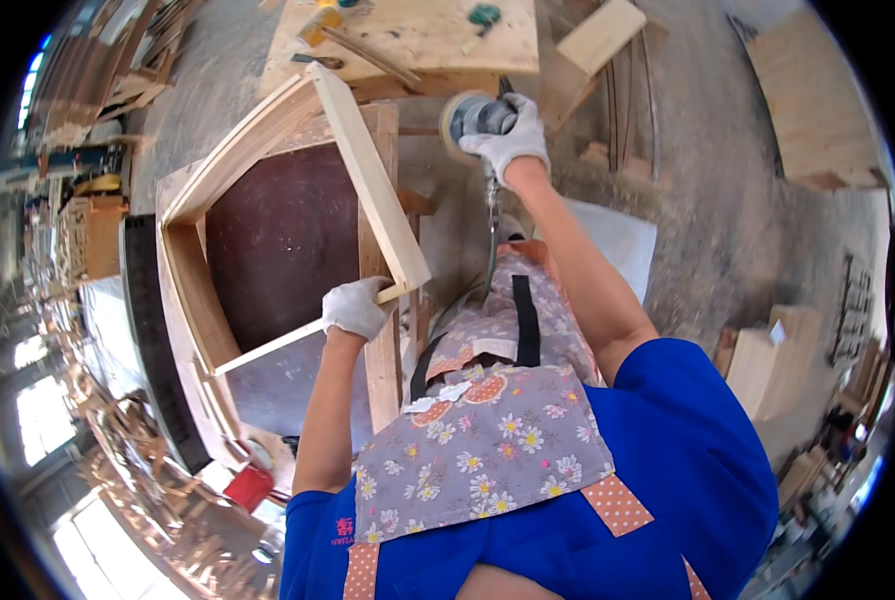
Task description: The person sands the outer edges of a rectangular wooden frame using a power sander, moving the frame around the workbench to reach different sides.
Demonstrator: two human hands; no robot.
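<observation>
My left hand (357,308), in a white work glove, is closed on the near corner of a pale wooden frame (368,180). The frame is four-sided, with one curved side, and stands over a workbench with a dark brown top (286,235). In my gloved right hand (516,140) is a round orbital sander (476,118), gripped by its body and held out to the right of the frame, apart from it. A hose (494,225) hangs from the sander down toward my apron.
Ahead stands a plywood table (438,35) with thin wood strips (373,57), a yellow bottle (320,25) and a green item (484,14). Boards (603,38) lie beyond the sander; a large panel (818,95) lies far right. A red object (249,487) sits at lower left.
</observation>
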